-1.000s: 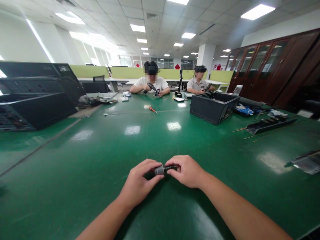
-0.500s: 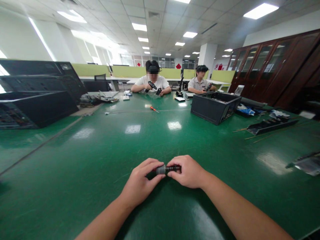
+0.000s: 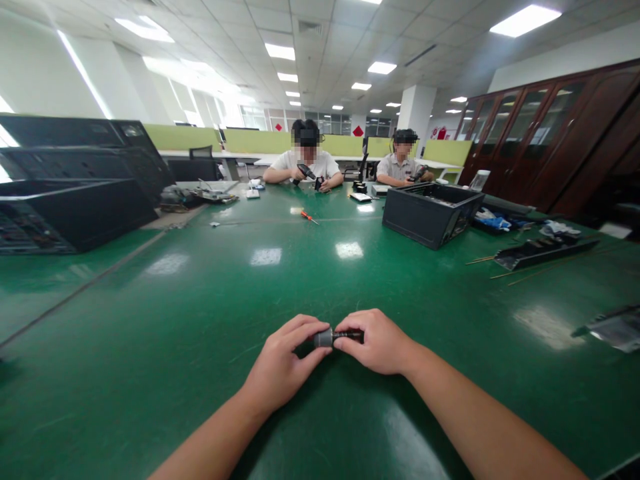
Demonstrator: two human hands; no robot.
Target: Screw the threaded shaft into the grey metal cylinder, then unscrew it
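A grey cylindrical part (image 3: 324, 338) lies level, low over the green table (image 3: 240, 293), in the lower middle of the head view. My left hand (image 3: 285, 360) grips it between thumb and fingers. Out of its right end runs a dark shaft (image 3: 356, 335), which my right hand (image 3: 380, 341) pinches between thumb and fingertips. Both hands are close together, their fingertips nearly touching where the cylinder meets the shaft. The right fingers hide part of the shaft.
An orange screwdriver (image 3: 309, 217) lies farther back. Black computer cases stand at the left (image 3: 100, 217) and right (image 3: 425, 217). Two people (image 3: 306, 160) sit across the table holding tools. Thin rods and a black tray (image 3: 545, 252) lie at the right.
My right hand has moved slightly closer to the grey cylinder, and less of the dark shaft shows between the hands. My left hand keeps its grip.
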